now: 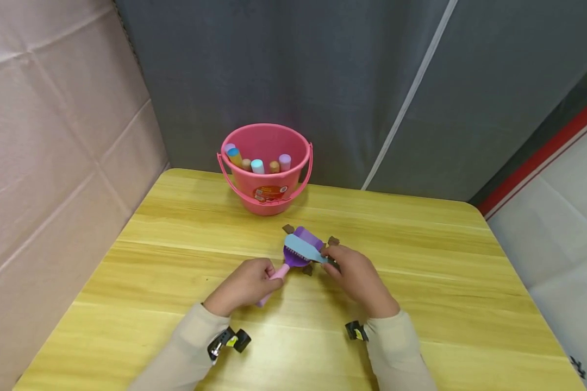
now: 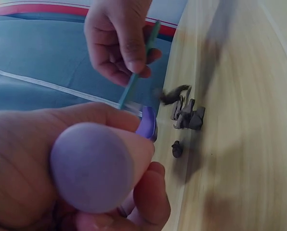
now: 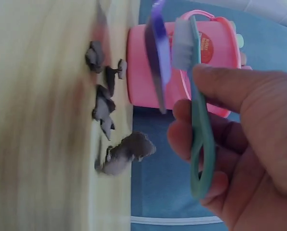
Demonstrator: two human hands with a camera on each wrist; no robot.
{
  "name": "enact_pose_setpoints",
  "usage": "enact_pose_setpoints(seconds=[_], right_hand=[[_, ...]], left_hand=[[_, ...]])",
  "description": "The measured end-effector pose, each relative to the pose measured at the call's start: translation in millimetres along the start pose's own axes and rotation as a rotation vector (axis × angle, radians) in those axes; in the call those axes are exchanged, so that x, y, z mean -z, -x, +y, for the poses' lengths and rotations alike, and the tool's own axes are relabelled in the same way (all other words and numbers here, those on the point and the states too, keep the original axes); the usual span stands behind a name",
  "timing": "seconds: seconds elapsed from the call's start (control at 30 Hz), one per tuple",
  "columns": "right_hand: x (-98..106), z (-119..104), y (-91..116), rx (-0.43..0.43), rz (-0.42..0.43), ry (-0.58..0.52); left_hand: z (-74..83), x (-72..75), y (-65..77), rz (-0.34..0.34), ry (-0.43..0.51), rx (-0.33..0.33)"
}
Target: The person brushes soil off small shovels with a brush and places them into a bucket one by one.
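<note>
My left hand grips the pale pink handle of a small purple scoop. In the left wrist view the handle's rounded lilac end faces the camera and hides much of the scoop. My right hand holds a blue-green brush by its handle, between thumb and fingers. Its pale bristles face the scoop's blade, which is tilted and raised off the tabletop. Brown irregular scraps lie on the table around and beneath the scoop, several of them bunched together in the left wrist view.
A pink bucket with its handle hanging down stands behind the hands, holding several capped sticks in different colours. The wood-grain table meets a dark grey curtain at its far edge. Pale cloth hangs at the left.
</note>
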State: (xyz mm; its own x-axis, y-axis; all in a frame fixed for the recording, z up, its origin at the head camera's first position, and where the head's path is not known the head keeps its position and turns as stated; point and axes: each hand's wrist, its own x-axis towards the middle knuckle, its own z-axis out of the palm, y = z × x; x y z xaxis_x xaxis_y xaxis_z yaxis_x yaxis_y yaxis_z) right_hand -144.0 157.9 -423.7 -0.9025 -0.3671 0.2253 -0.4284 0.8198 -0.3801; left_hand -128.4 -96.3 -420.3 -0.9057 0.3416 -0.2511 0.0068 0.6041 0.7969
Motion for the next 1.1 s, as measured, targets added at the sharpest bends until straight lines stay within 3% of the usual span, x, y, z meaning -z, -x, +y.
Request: enact_pose_setpoints(seconds=[0.1, 0.37, 0.47, 0.6, 0.7, 0.83, 1.0, 1.1], right_hand=[[-3.6, 2.6, 0.2, -0.036, -0.001, 0.003], [1.5, 6.5, 0.7, -0.189, 0.151, 0.047], [1.4, 3.1, 0.8, -0.127, 0.138, 0.023], [-3.8, -3.6, 0.4, 0.017, 0.026, -0.018], [-8.1, -5.7, -0.2, 0.043, -0.024, -0.025], [-8.2, -3.0, -1.0, -0.045, 0.016, 0.001], [-0.7, 0.4, -1.2, -0.183, 0.13, 0.06], [2.1, -0.6, -0.3, -0.182, 0.156, 0.065]], left_hand=[[1.1, 0.3, 1.2, -0.002, 0.002, 0.005], [1.2, 0.8, 2.2, 0.005, 0.003, -0.002], [0.5, 0.7, 1.7, 0.005, 0.004, 0.001], [-0.1, 0.9, 0.6, 0.001, 0.014, 0.007], [-0.2, 1.0, -0.7, -0.001, 0.018, 0.004], [1.9, 0.6, -1.2, -0.005, 0.024, -0.003], [4.0, -1.4, -0.4, -0.012, 0.023, -0.019], [3.9, -1.8, 0.2, -0.015, 0.031, -0.015]])
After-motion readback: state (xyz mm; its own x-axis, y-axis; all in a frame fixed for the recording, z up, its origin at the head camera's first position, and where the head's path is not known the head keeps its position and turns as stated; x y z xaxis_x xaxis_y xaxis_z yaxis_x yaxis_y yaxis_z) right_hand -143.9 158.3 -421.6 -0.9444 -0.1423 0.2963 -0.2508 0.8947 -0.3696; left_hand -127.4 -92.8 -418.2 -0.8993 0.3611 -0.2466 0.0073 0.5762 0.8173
